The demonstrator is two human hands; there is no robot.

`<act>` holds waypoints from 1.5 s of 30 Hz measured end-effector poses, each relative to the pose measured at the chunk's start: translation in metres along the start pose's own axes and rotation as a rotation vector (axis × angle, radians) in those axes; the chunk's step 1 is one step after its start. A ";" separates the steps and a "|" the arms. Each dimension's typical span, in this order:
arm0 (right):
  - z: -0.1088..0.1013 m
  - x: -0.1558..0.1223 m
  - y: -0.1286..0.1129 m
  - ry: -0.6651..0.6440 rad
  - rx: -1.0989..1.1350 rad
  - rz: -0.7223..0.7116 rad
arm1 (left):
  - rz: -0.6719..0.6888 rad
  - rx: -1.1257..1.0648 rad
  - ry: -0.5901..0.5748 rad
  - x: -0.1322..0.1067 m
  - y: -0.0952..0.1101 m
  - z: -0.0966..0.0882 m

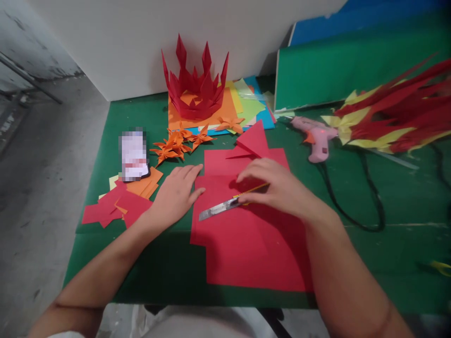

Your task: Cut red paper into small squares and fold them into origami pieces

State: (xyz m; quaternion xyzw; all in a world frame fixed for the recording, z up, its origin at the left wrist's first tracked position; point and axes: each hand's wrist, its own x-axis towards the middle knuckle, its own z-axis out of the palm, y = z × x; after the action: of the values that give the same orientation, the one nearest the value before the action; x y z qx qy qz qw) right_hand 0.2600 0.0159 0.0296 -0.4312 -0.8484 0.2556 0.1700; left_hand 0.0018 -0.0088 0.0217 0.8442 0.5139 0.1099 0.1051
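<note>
My right hand (278,185) is closed around a yellow-handled utility knife (229,203), whose long metal blade lies flat on a large red paper sheet (253,244). My left hand (176,192) rests flat with fingers stretched out, pressing the left edge of the red sheet on the green table (387,234). A folded red triangle piece (254,138) lies just beyond my right hand.
A red paper crown (193,87) stands on a stack of coloured sheets (246,108) at the back. Orange paper flowers (176,143), a phone (134,155) and red and orange scraps (116,206) lie left. A pink glue gun (317,136) with black cable and red-yellow paper plumes (398,112) lie right.
</note>
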 end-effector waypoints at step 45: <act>0.040 0.012 -0.021 0.062 0.675 0.206 | -0.383 -1.215 0.340 0.007 -0.005 0.025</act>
State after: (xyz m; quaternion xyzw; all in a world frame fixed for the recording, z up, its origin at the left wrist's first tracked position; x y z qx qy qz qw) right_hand 0.2196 0.0036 0.0100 -0.4417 -0.6624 0.5243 0.3020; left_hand 0.0078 -0.0019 -0.0033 0.4989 0.5110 0.4918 0.4980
